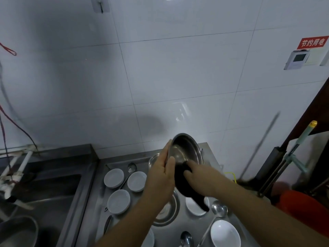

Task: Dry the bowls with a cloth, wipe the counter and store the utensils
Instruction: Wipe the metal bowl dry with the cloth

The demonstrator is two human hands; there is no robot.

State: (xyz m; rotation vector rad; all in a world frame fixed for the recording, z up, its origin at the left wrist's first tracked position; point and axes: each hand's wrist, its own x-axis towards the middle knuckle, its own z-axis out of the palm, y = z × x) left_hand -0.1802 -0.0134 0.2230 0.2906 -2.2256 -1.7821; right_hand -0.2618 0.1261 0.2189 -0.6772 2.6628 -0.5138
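Left hand grips the tilted steel bowl by its rim; right hand presses the dark cloth inside — best to rotate the bowl steadily, sweeping the whole wall.

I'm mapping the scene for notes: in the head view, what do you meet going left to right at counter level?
Sink → white dishes → left hand → steel bowl → black cloth under right hand → red bucket.

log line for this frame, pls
step: drying | left hand: holds steel bowl tilted | right hand: presses dark cloth inside | counter: untouched
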